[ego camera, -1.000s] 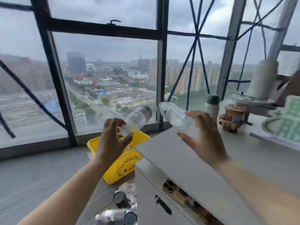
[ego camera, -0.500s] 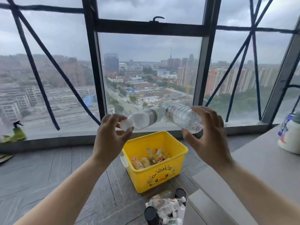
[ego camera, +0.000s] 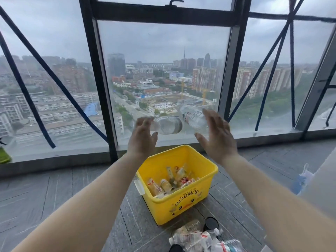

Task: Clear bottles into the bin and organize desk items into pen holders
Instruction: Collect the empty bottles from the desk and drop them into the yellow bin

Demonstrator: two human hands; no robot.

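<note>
Two clear plastic bottles hang in the air above a yellow bin that stands on the floor by the window and holds several small bottles. The left bottle lies sideways, its cap end at the fingertips of my left hand, whose fingers are loosened and spread. The right bottle, with a printed label, tilts just beyond my right hand, whose fingers are straight and apart. Neither hand visibly grips its bottle.
A heap of crushed bottles and a black round lid lie on the floor in front of the bin. The pale desk edge rises at the right, with a blue-and-white bag beside it. A green object sits at far left.
The view has swung left from the desk to the bin. Both hands carried the bottles over the bin, and their fingers have now opened off the bottles.
</note>
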